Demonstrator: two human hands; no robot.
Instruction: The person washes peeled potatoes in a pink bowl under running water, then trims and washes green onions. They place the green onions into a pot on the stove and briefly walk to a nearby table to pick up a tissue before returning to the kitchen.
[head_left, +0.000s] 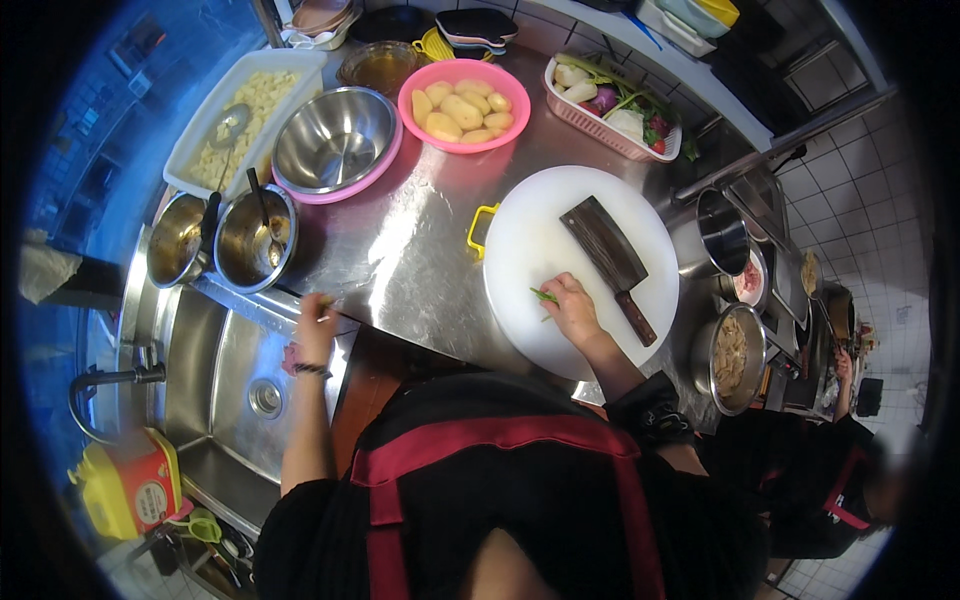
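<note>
My right hand is over the round white cutting board, its fingers closed on small green vegetable pieces. To the right of that hand, a cleaver with a dark blade and wooden handle lies flat on the board. My left hand is raised by the corner where the steel counter meets the sink. A small yellowish-green bit shows at its fingertips, but whether the fingers grip it is unclear.
Steel bowls, a pink basin of peeled potatoes, a tub of diced pieces and a vegetable basket line the counter. On the right are a steel pot, a food-filled bowl and a co-worker.
</note>
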